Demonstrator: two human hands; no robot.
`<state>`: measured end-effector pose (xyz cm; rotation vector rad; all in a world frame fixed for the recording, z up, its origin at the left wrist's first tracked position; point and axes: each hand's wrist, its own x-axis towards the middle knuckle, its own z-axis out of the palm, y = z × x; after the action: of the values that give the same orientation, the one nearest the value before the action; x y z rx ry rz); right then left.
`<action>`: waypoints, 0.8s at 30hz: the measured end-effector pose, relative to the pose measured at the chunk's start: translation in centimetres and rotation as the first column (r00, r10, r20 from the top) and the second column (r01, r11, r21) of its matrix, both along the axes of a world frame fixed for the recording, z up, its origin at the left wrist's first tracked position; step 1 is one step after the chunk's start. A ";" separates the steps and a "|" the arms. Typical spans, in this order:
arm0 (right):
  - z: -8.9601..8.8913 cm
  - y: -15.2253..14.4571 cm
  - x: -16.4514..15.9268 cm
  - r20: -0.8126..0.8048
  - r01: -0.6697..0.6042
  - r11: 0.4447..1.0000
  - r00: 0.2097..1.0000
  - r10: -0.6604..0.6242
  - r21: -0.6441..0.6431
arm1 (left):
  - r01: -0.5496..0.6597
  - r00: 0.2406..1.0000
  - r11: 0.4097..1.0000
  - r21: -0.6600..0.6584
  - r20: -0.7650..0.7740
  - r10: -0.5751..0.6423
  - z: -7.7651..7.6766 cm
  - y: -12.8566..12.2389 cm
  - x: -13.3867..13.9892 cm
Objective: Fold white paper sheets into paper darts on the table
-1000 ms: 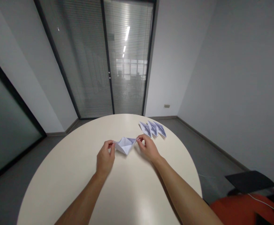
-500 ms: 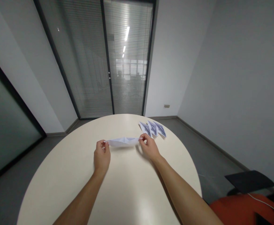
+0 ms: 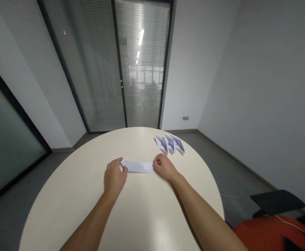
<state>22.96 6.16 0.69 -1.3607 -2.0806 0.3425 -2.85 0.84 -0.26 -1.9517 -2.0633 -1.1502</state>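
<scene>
Glossy round table [image 3: 139, 212], flat paper strip [image 3: 139, 167], pointy origami [image 3: 170, 143]

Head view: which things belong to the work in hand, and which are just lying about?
Work in hand:
pale paper
left hand and right hand, at its ends
round table, beneath
probably three folded shapes, set apart

Just about:
red seat
black panel
wall plate

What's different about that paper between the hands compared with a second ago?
The folded paper went from an opened-out shape to a narrow strip. The left hand has spread its thumb and finger; the right hand remains at the paper's other end. Neither hand has clearly let go. The three folded pieces on the table stayed put.
</scene>
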 end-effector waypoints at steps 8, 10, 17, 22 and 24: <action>0.1 -0.4 0.0 0.057 -0.013 1.000 0.998 0.011 0.023 | 0.342 0.920 0.939 -0.038 -0.188 -0.343 -0.6 -0.2 1.6; 0.2 -0.5 0.0 0.074 0.015 1.000 0.997 -0.017 0.022 | 0.387 0.898 0.915 -0.110 -0.181 -0.401 -0.7 -0.3 1.7; 0.7 -0.6 0.1 0.123 0.092 0.995 0.988 -0.095 0.026 | 0.440 0.865 0.860 -0.259 -0.136 -0.483 -1.0 -0.7 1.9; 1.8 -1.8 -0.7 0.175 -0.040 0.998 0.984 0.030 0.054 | 0.444 0.846 0.826 -0.349 -0.141 -0.514 -0.5 -0.9 2.2; 2.1 -2.8 -1.4 0.196 -0.165 0.986 0.968 0.157 0.025 | 0.438 0.845 0.826 -0.354 -0.150 -0.513 -0.3 -1.0 2.4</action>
<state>21.52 3.41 2.81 -1.2470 -2.3536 0.2406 -0.41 -0.12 -0.54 -2.7177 -1.7557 -0.6096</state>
